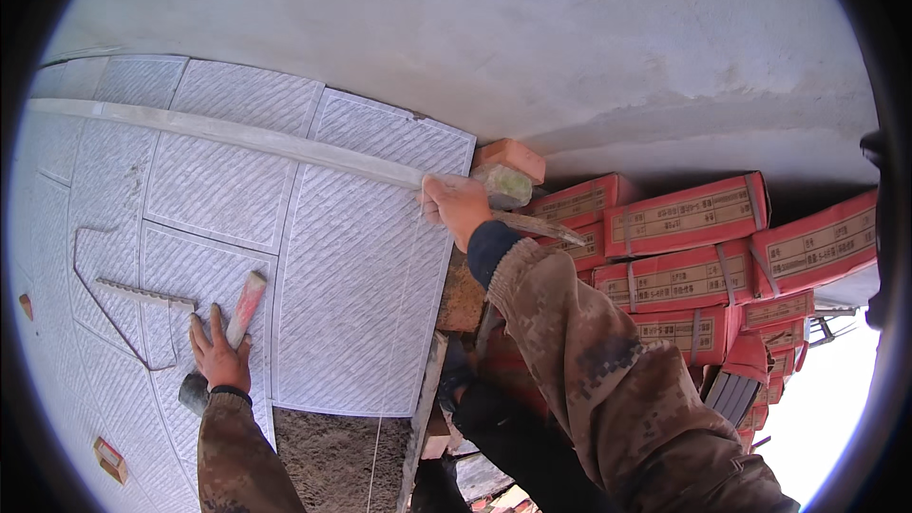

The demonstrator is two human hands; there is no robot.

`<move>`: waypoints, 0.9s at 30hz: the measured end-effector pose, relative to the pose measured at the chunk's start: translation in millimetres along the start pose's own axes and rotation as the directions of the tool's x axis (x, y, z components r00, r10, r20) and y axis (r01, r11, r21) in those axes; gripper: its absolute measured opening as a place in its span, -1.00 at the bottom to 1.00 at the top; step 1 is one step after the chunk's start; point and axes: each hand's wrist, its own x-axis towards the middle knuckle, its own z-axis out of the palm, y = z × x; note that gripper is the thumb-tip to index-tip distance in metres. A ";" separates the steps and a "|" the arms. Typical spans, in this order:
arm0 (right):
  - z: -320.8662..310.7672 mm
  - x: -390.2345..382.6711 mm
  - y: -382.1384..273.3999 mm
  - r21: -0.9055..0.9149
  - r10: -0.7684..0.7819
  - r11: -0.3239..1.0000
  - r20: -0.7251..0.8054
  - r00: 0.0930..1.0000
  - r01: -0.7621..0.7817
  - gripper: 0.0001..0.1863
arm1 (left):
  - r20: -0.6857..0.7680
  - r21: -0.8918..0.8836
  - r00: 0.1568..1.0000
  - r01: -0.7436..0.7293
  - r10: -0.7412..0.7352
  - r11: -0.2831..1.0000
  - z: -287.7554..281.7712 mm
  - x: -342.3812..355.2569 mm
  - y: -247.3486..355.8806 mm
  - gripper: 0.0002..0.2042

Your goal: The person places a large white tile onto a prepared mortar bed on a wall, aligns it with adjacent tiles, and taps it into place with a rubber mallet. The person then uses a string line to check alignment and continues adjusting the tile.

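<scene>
My right hand (pixel 458 207) is closed at the near end of a long pale straight bar (pixel 256 140), which lies across the textured grey tiles (pixel 370 294). A thin white string (pixel 394 351) runs down from beside its fingertips; whether they pinch it too I cannot tell. My left hand (pixel 220 361) rests with fingers stretched on the tiles, over a rubber mallet (pixel 245 309). The mallet's reddish, worn handle shows between index finger and thumb, its dark head below the palm. Beside that hand lie a notched strip (pixel 142 293) and a bent thin rod (pixel 112 318).
Red tile cartons (pixel 684 218) are stacked on the right. A brick (pixel 513 160) and a greenish block (pixel 503 187) sit by the tile edge at the plain wall (pixel 570 38). Rough grey mortar (pixel 328 456) lies below the tiles. A small box (pixel 110 461) is at lower left.
</scene>
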 end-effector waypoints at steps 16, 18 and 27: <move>-73.0 73.0 -66.6 -0.374 -0.186 0.923 -0.216 0.959 0.095 -0.75 | -0.002 0.023 1.000 0.017 -0.017 1.000 -2.7 0.0 4.5 -0.14; -78.1 79.4 -67.8 -0.652 -0.257 0.754 -0.178 0.950 0.081 -0.63 | -0.002 0.019 1.000 0.017 -0.017 1.000 -3.1 -0.5 4.4 -0.14; -71.4 56.3 -66.3 -0.944 -0.275 0.330 -0.120 0.954 -0.024 -0.63 | 0.013 0.003 1.000 0.022 -0.022 1.000 -7.3 -0.8 8.2 -0.14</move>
